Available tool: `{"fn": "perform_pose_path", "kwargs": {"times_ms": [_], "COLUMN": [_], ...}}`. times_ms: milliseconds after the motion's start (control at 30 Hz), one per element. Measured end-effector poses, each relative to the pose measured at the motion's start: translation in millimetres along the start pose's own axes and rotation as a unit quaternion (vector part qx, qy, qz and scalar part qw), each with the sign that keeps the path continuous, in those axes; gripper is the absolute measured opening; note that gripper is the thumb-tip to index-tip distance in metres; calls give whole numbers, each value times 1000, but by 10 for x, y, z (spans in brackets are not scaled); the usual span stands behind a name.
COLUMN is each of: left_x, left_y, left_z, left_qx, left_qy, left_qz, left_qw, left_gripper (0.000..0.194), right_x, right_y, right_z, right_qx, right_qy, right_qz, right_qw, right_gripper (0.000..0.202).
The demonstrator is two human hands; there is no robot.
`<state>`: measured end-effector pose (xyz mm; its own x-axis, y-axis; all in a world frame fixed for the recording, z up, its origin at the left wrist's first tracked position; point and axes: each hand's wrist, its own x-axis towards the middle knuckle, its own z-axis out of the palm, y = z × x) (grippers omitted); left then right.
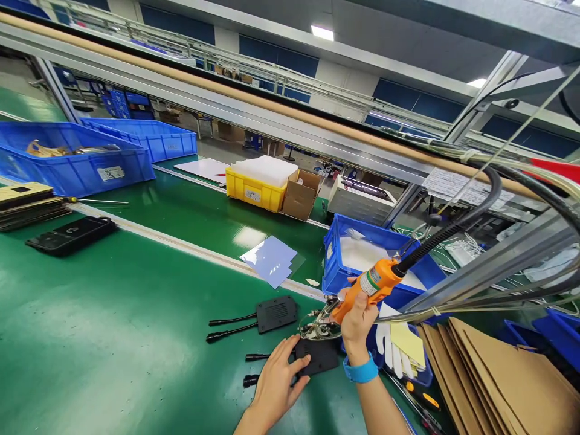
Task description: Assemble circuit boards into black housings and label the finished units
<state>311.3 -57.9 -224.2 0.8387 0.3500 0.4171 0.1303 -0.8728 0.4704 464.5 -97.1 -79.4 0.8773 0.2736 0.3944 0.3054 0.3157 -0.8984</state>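
Note:
My right hand [359,317] is wrapped round an orange power screwdriver [369,287], which hangs from a black cable and tilts down to the left. Its tip end is among tubing above a black box [322,356] on the green bench. My left hand [281,376] lies over the left end of that box, fingers spread and touching it. Two short cables with connectors stick out to the left from beneath my hand. Just behind, a second black box [277,314] lies flat, its two cables also pointing left.
Blue bins stand at the back left [67,158] and behind the screwdriver [333,257]. A yellow bin [254,188] and white-blue sheets [270,260] lie beyond the bench strip. Cardboard sheets [498,380], white gloves [392,350] and hand tools are at the right.

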Motion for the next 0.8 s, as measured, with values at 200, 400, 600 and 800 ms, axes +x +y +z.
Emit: {"fn": "perform_pose_path", "kwargs": {"times_ms": [200, 400, 600, 800], "left_x": [1, 2, -13, -15], "left_y": [-22, -60, -58, -43], "left_z": [35, 31, -8, -6], "left_qx": [14, 29, 50, 52], "left_qy": [1, 7, 19, 19], "left_qz": [6, 16, 16, 6], "left_qw": [1000, 999, 998, 998], "left_gripper": [40, 41, 31, 31], "right_x": [-96, -221, -132, -99], "right_y": [46, 37, -491, -807], "right_z": [81, 78, -82, -189], "right_qx": [18, 32, 39, -9], "right_qy": [-24, -41, 17, 40], "right_qz": [-13, -39, -45, -48], "right_qw": [999, 998, 998, 998], "right_gripper": [43, 47, 42, 46]}}
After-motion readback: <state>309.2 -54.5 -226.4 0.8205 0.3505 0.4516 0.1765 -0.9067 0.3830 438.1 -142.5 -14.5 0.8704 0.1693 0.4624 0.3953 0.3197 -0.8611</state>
